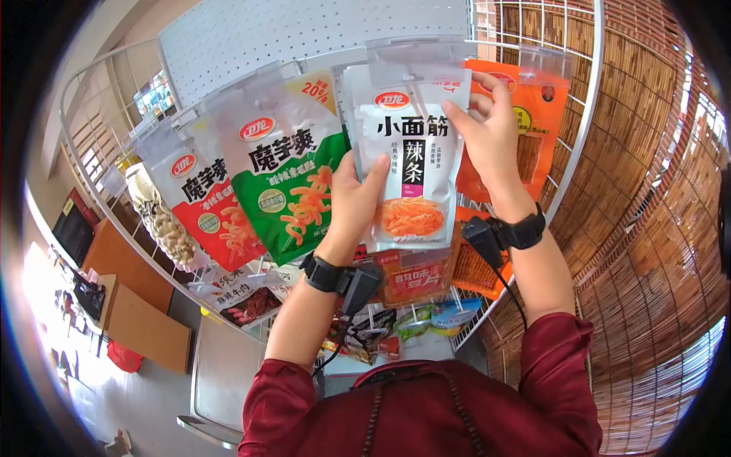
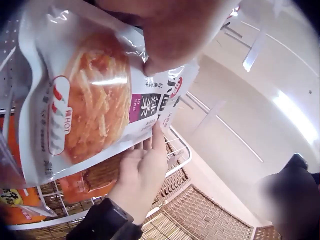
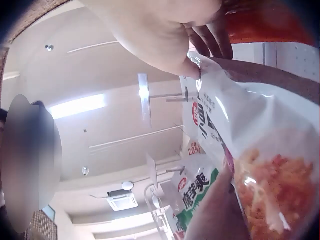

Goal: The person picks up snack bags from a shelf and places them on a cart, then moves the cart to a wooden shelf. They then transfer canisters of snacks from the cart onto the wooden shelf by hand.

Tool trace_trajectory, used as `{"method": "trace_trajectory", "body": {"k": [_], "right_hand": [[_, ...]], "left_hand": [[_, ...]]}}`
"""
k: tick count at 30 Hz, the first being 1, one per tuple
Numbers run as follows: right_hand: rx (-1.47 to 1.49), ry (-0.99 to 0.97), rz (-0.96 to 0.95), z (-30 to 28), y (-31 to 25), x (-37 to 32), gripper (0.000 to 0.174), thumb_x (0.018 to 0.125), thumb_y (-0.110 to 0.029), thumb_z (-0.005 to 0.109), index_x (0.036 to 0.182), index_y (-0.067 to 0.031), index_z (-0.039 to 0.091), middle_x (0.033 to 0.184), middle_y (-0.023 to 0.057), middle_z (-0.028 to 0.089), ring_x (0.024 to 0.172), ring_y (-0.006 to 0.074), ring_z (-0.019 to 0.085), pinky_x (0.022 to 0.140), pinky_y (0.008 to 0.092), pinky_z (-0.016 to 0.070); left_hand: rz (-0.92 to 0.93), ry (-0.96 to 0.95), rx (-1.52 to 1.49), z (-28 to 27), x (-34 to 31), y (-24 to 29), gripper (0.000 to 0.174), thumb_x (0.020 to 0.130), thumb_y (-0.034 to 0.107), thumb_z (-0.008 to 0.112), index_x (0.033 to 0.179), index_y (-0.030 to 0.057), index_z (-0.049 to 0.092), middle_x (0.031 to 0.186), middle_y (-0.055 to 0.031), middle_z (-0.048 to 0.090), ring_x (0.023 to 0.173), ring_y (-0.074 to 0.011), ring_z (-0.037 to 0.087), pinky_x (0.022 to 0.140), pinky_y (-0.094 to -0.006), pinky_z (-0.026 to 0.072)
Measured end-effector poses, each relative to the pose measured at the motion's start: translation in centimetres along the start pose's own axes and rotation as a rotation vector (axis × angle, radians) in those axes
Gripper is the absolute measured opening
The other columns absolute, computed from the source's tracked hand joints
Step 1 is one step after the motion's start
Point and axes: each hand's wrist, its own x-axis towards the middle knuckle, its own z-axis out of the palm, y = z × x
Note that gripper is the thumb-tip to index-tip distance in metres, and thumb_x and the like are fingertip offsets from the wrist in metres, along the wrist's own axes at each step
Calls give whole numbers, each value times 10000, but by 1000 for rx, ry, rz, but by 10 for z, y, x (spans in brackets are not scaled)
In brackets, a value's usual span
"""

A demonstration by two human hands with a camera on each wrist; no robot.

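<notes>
A white snack bag (image 1: 415,145) of spicy gluten strips, with noodle-like strips printed low on its front, is upright at the middle of the rack in the head view. My left hand (image 1: 354,202) grips its left edge, thumb on the front and fingers mostly hidden behind. With my right hand (image 1: 491,126) I pinch its upper right edge, the thumb lying over the front. A clear price-tag holder (image 1: 415,57) overlaps the bag's top. The left wrist view shows the bag's front (image 2: 102,100) up close; in the right wrist view the bag (image 3: 275,185) bulges and creases.
Green (image 1: 297,198) and red (image 1: 221,206) snack bags hang to the left. An orange bag (image 1: 521,129) hangs behind my right hand. More packets (image 1: 415,278) are below. White pegboard (image 1: 304,34) backs the rack, and a wire side panel (image 1: 586,99) borders the right.
</notes>
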Motion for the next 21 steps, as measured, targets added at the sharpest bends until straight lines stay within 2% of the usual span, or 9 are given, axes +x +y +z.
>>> {"method": "trace_trajectory", "body": {"k": [4,6,8,10,12,13,16,17,21], "right_hand": [[-141,-11,-104,-7,4,-26,585,724,-34,652,1214,2,336,1048,184,548,886,189,579,684,266,485],[-296,-12,-151,-10,1,-44,650,716,-48,666,1254,-8,303,1121,194,505,980,222,548,718,278,486],[-224,-12,-58,-11,5,-64,673,704,-62,683,1255,-2,300,1120,187,511,997,244,542,773,303,472],[-389,-143,-176,-9,15,-80,691,696,-75,694,1253,9,294,1122,186,511,989,258,545,822,324,443],[-411,-135,-117,-9,26,-87,651,694,-95,700,1218,22,332,1083,183,536,969,261,553,842,331,423],[-352,-143,-56,-11,33,-85,620,698,-113,701,1194,26,356,1062,180,548,958,256,557,831,329,426],[-236,-116,53,-10,49,-83,544,706,-158,701,1130,29,417,1008,173,575,935,237,566,811,324,433],[-274,-85,76,-11,55,-85,548,708,-169,700,1132,29,415,1004,172,576,931,231,568,800,322,437],[-385,-26,84,-4,44,-93,533,707,-197,700,1108,34,435,977,174,585,904,228,578,770,317,445]], "left_hand": [[57,68,112,-11,-6,-26,348,802,168,615,1035,-35,455,854,-60,585,750,-80,528,667,-230,438],[43,23,73,-12,-16,-30,359,825,99,576,1112,-26,400,950,-76,577,839,-89,532,725,-218,428],[84,18,134,-16,-23,-41,364,821,82,575,1114,-30,390,953,-88,575,864,-105,534,743,-230,429],[96,-7,189,-19,-27,-45,364,823,108,577,1102,-44,398,974,-95,570,894,-118,536,767,-237,429],[-47,-121,403,-20,-32,-38,378,833,136,567,1104,-66,397,1024,-96,559,923,-123,533,791,-245,426],[-8,-115,294,-19,-33,-40,477,777,207,607,1120,-60,410,1013,-219,545,897,-298,552,799,-336,424],[63,-237,467,-28,-53,-23,587,784,190,616,1233,-68,337,1147,-197,499,1061,-213,496,871,-306,401],[104,-197,555,-34,-59,-33,663,759,207,636,1280,-38,307,1192,-218,465,1118,-256,461,903,-332,385],[118,-191,587,-66,-95,-8,533,774,167,615,1237,16,399,1202,-172,473,1117,-251,466,885,-335,409]]}}
